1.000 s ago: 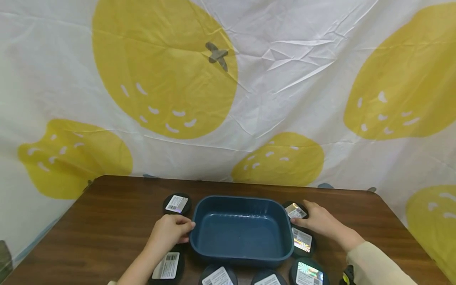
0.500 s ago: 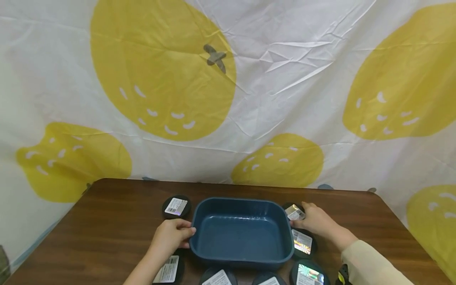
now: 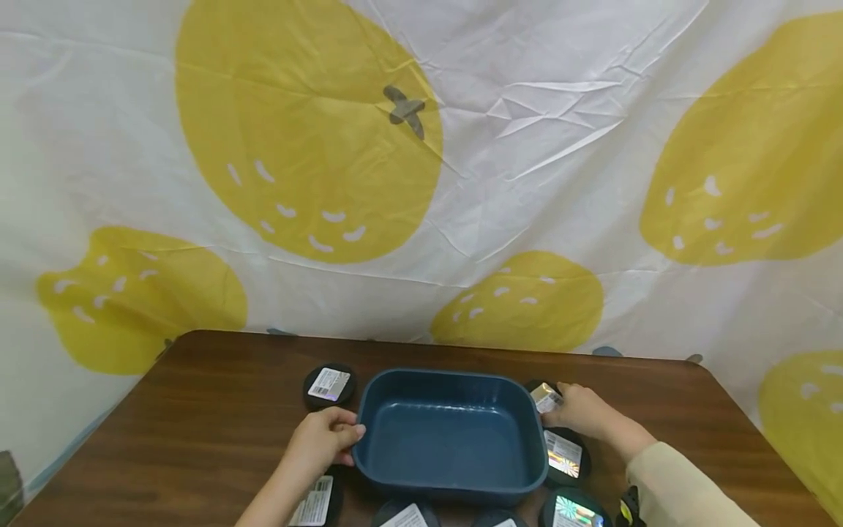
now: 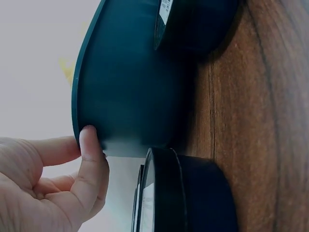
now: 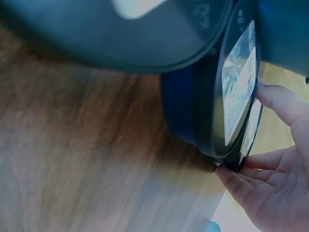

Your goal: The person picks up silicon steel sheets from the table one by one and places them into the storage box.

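Note:
A deep blue rectangular basin [image 3: 454, 454] with rounded corners stands in the middle of the table. My left hand [image 3: 319, 443] pinches its left rim between thumb and fingers, as the left wrist view shows with the basin's outer wall [image 4: 130, 92]. At the basin's back right corner, my right hand [image 3: 582, 413] grips a round dark tub [image 3: 544, 397] with a shiny label on top. In the right wrist view, thumb and fingers span this tub [image 5: 251, 130], partly hidden behind a nearer labelled tub [image 5: 236, 92].
More round labelled tubs ring the basin: one at back left [image 3: 330, 385], one below my left forearm [image 3: 316, 501], one on the right [image 3: 564, 455], several along the front [image 3: 405, 515]. The brown table [image 3: 197, 439] backs onto a white cloth [image 3: 527, 183] with yellow fruit.
My right hand has shifted slightly left over the back right tub, covering more of it. My left hand stays at the basin's rim. The view has tilted slightly.

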Demonstrator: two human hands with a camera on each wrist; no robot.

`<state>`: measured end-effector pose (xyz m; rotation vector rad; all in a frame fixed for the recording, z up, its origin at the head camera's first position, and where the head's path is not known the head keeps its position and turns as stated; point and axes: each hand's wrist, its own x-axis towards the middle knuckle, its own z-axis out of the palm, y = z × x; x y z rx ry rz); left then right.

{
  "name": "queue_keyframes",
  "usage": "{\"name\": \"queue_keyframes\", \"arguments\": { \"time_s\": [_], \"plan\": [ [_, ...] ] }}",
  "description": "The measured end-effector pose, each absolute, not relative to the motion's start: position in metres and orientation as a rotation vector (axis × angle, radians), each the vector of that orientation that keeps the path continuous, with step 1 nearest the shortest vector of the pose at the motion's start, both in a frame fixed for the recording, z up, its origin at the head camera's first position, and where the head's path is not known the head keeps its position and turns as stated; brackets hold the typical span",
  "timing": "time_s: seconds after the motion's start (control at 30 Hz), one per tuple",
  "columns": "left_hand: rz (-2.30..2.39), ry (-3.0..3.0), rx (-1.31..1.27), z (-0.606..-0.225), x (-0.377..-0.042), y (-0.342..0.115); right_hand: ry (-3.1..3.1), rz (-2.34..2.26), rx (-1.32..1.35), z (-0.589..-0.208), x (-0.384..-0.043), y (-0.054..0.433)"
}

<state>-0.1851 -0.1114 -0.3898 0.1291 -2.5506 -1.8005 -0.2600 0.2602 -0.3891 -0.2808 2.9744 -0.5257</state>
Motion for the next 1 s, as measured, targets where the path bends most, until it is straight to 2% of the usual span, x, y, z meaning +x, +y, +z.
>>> {"name": "queue_keyframes", "arguments": {
  "time_s": [1.0],
  "plan": [
    [-2.015, -2.445, 0.126, -0.396, -0.186, -0.113, 3.085, -0.597, -0.253, -0.400, -0.267, 0.262]
  ]
}}
